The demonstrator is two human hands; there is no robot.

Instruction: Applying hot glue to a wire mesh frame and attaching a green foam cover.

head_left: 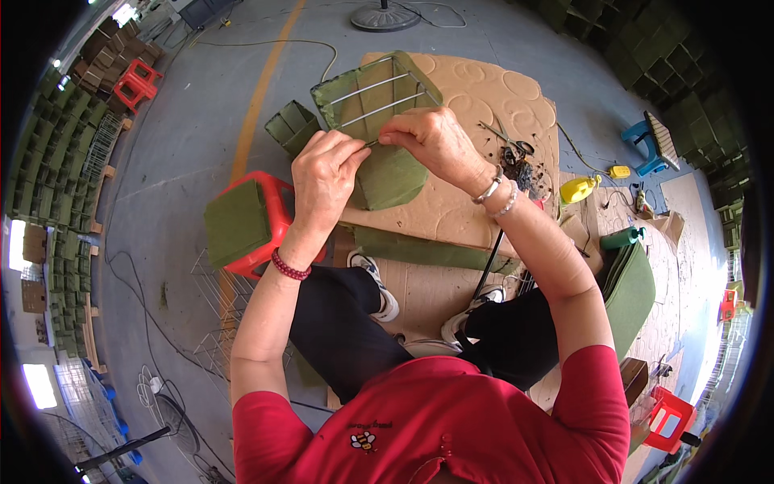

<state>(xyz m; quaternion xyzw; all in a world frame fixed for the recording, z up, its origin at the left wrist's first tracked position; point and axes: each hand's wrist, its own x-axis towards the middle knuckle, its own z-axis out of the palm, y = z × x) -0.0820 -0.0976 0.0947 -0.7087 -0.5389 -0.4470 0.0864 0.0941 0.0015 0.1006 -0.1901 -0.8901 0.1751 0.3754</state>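
My left hand [326,169] and my right hand [435,143] meet over a cardboard-topped work surface [476,105], their fingertips pinched close together. A short, thin dark strand shows between the fingertips, too small to name. Just beneath and beyond the hands is an open green fabric basket [379,97] with metal wires across it. Its near green panel [391,177] lies below my right hand, and the hands partly hide where the two join. A smaller green fabric box [290,127] stands left of the basket.
Scissors [516,145] and a dark tangled heap [520,173] lie on the cardboard at right. A red stool [278,210] carries green fabric panels [238,222]. Wire frames [222,298] stand on the floor at left. A yellow bottle [579,189] and folded green panels [633,290] are at right.
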